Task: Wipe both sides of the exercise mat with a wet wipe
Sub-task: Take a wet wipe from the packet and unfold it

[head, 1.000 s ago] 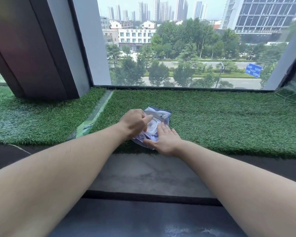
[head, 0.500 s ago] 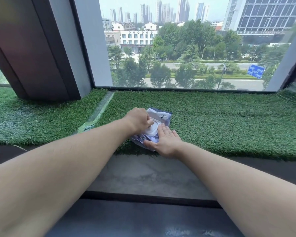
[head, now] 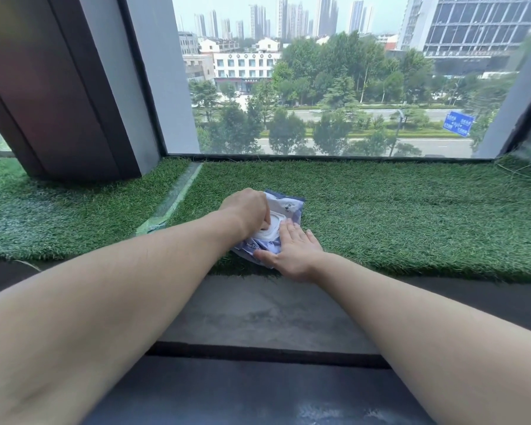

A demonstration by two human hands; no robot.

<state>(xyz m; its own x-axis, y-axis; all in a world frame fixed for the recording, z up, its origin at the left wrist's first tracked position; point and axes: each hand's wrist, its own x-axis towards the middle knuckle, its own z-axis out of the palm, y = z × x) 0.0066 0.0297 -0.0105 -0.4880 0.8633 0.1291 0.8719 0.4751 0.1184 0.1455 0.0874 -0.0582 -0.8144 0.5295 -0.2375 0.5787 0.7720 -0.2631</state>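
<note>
Wide window (head: 334,81), single pane, daylight flat and hazy. Outside: trees, a road, a blue road sign (head: 458,123), low white building, towers behind. Dark pillar (head: 65,87) stands left of the glass. Sill covered in artificial turf (head: 411,216), two pieces meeting at a seam (head: 178,194). Grey stone ledge (head: 258,311) fronts the turf.

White letters reading "Hui", followed by characters too small to make out, are printed on the near left part of a blue wet wipe pack (head: 284,210) lying on green artificial turf (head: 411,216). Outside the window, a blue road sign (head: 458,123) carries white text too blurred to read.
</note>
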